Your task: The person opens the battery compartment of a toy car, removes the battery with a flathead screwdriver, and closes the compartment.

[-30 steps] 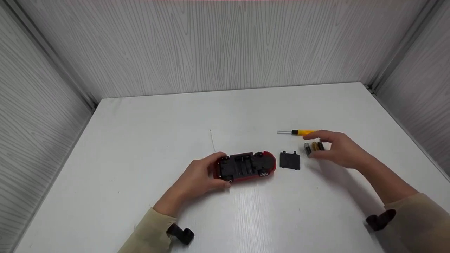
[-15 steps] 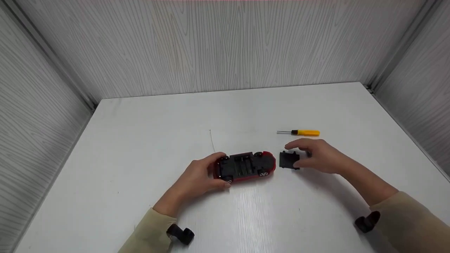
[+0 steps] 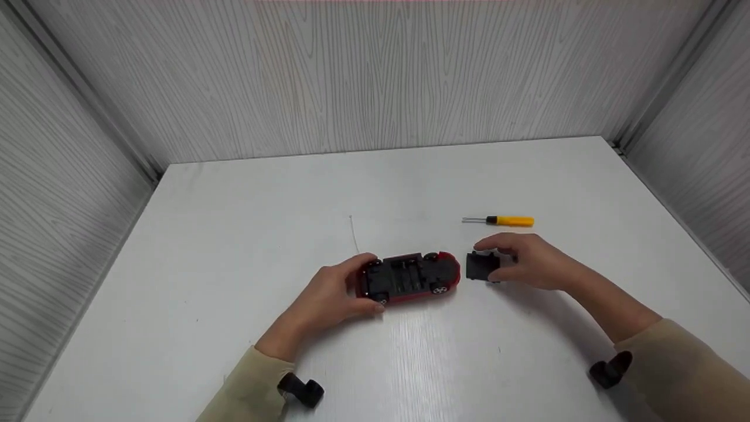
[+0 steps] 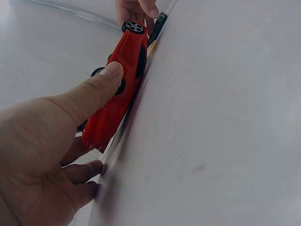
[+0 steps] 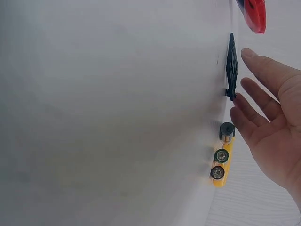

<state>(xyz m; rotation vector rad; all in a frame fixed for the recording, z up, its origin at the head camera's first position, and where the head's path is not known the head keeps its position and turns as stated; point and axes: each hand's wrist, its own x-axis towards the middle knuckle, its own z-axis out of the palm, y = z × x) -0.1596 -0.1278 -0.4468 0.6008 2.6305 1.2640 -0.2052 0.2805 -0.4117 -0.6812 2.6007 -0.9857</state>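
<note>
A red toy car (image 3: 410, 275) lies upside down on the table, its black underside showing an open battery compartment. My left hand (image 3: 331, 293) grips one end of it between thumb and fingers; in the left wrist view the thumb presses on the car's red side (image 4: 117, 108). My right hand (image 3: 530, 261) is over a flat black battery cover (image 3: 480, 266), thumb and fingers spread apart with nothing between them. From the right wrist, the cover (image 5: 231, 68) lies on the table close to the fingertips. Three batteries (image 5: 221, 156) stand out beside it, mostly hidden under the hand in the head view.
A screwdriver with a yellow handle (image 3: 515, 221) lies behind the right hand. From the car's held end a thin wire (image 3: 354, 234) runs back over the white table (image 3: 263, 217). Wood-grain panels (image 3: 375, 76) enclose the back and both sides.
My right hand has moved left from the batteries to the battery cover, then stayed there. The screwdriver handle has come into full view. My left hand and the car have stayed still.
</note>
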